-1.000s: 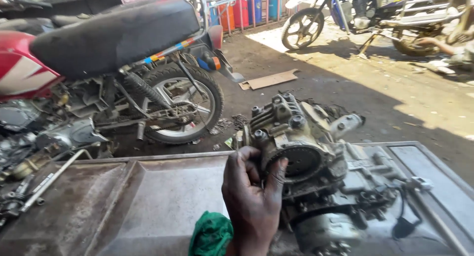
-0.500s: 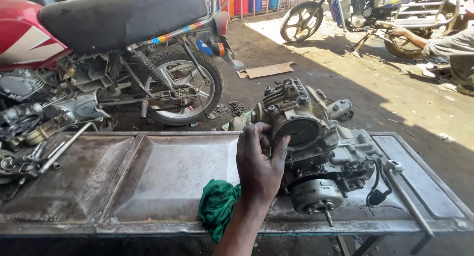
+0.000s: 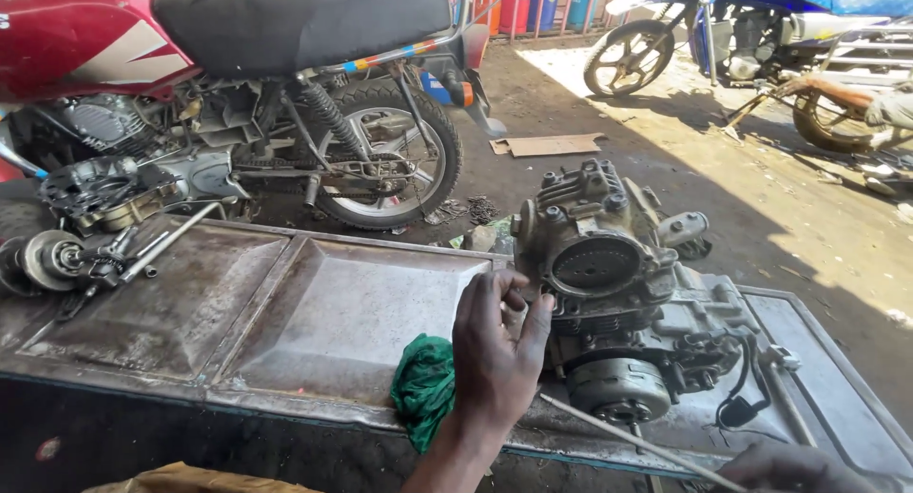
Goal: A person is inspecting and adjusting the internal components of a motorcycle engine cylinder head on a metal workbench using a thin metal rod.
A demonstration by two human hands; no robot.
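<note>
The right hand is cut off by the bottom edge, so I cannot tell how far it is open, though a thin metal rod runs to it. The left hand is half open, its fingertips touching the dirty engine, which stands on the right part of the metal tray table. A green rag lies just beside the left wrist, partly hidden behind it, and the dented panels to the left are bare up to the loose parts at the far left edge.

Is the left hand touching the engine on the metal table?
Touching. In the head view the left hand has its fingertips pressed against the side of the engine, with no gap visible between them.
</note>
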